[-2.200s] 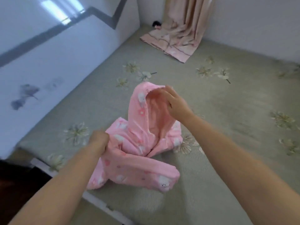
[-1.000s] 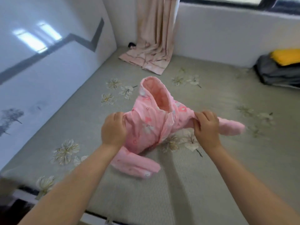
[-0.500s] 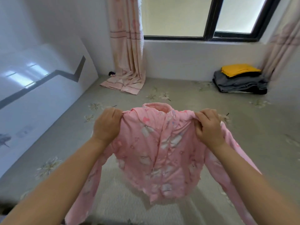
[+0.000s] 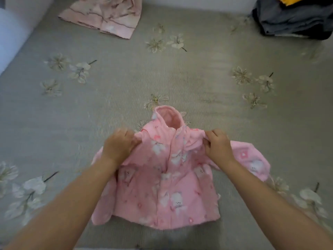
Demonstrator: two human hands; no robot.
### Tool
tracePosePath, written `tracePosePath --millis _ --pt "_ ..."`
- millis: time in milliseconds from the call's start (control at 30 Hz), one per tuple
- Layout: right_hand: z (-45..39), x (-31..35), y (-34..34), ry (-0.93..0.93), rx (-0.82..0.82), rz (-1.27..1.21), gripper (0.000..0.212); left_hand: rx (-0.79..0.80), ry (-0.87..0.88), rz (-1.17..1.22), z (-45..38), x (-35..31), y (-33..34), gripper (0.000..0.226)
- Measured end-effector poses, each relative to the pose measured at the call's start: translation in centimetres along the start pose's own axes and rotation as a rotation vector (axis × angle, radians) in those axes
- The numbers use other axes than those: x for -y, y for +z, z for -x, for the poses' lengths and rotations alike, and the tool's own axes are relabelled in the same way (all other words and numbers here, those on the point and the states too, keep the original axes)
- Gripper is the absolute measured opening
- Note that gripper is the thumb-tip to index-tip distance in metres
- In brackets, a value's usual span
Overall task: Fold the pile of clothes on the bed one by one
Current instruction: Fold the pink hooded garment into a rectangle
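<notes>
Two bare forearms enter from lower left and lower right of frame, no sleeves, watch, rings or bracelets visible, ending in left hand [image 4: 118,147] and right hand [image 4: 218,147], nails short, unpainted.

Both hands [image 4: 118,147] [image 4: 218,146] grip pink jacket [image 4: 167,181] shoulders on bed [image 4: 198,78].

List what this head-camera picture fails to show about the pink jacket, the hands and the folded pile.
- Left hand: fingertips blurred by motion.
- Pink jacket: left sleeve hidden under the forearm.
- Right hand: fingertips buried in fabric.
- Folded pile: cut off by the top edge.
</notes>
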State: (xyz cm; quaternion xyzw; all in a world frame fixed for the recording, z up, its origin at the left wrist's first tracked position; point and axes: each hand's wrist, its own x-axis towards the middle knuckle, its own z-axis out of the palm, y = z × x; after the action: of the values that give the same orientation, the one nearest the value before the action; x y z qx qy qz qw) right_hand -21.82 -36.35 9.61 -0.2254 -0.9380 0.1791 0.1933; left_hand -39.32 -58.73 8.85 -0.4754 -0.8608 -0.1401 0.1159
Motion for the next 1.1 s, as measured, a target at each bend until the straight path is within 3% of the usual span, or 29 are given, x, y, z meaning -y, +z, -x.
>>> tracePosePath --millis 100,200,233,267,300,367,400,433,500,567,667,733,833,867,900,967,1033,1100 --pt "-0.7 -2.0 4.4 0.178 0.247 0.061 0.016 0.196 -0.009 0.049 0.0 1.2 4.7 0.051" --pt "-3.3 -3.9 6.5 0.426 0.637 0.148 0.028 0.501 -0.182 0.129 -2.3 2.0 7.4 0.033" --pt "-4.7 -4.2 6.7 0.458 0.652 0.155 0.023 0.482 -0.220 0.173 -3.6 2.4 7.8 0.027" --pt "-6.3 -4.4 6.6 0.448 0.598 0.140 0.018 0.414 -0.212 0.217 -5.0 2.6 7.9 0.023" --pt "-7.7 -4.7 6.6 0.379 0.442 0.089 0.021 0.251 -0.158 0.239 -6.4 3.0 7.9 0.021" --pt "-9.8 -4.9 6.2 0.158 0.016 0.000 0.021 -0.146 -0.013 0.170 -8.9 4.4 7.9 0.013" --pt "-10.3 -4.9 6.1 0.069 -0.169 -0.016 0.017 -0.258 0.034 0.139 -9.6 5.0 8.0 0.008" --pt "-10.5 -5.0 6.3 0.022 -0.287 -0.025 0.015 -0.317 0.039 0.112 -10.1 5.4 8.4 0.007" --pt "-10.2 -5.1 7.8 -0.006 -0.362 -0.004 0.012 -0.357 -0.004 0.069 -10.4 5.9 10.2 0.003" --pt "-10.1 -6.2 10.6 0.123 -0.228 0.136 0.022 -0.187 -0.193 -0.013 -10.3 5.6 12.5 0.012" --pt "-11.0 -8.7 13.6 0.463 0.252 0.376 0.050 0.255 -0.581 -0.071 -11.3 4.8 15.1 0.046" --pt "-10.6 -10.2 15.1 0.459 0.392 0.394 0.054 0.256 -0.420 -0.036 -11.4 3.8 16.0 0.046" --pt "-6.6 -9.4 15.8 0.208 0.508 0.326 0.057 0.200 -0.056 -0.035 -8.1 2.1 17.7 0.036" --pt "-4.5 -8.8 15.9 0.128 0.528 0.301 0.059 0.279 -0.018 -0.020 -6.0 1.7 18.0 0.041" --pt "-2.3 -8.1 16.0 0.067 0.540 0.290 0.063 0.406 -0.076 0.012 -3.8 1.4 18.1 0.049" --pt "1.9 -7.5 16.4 0.070 0.688 0.288 0.072 0.718 -0.352 0.047 1.0 1.6 18.0 0.075" --pt "4.8 -7.8 17.2 0.127 0.731 0.250 0.073 0.774 -0.421 0.008 4.9 1.8 18.0 0.100" --pt "6.1 -8.1 17.5 0.148 0.697 0.237 0.073 0.779 -0.422 0.006 6.3 1.5 17.6 0.100"
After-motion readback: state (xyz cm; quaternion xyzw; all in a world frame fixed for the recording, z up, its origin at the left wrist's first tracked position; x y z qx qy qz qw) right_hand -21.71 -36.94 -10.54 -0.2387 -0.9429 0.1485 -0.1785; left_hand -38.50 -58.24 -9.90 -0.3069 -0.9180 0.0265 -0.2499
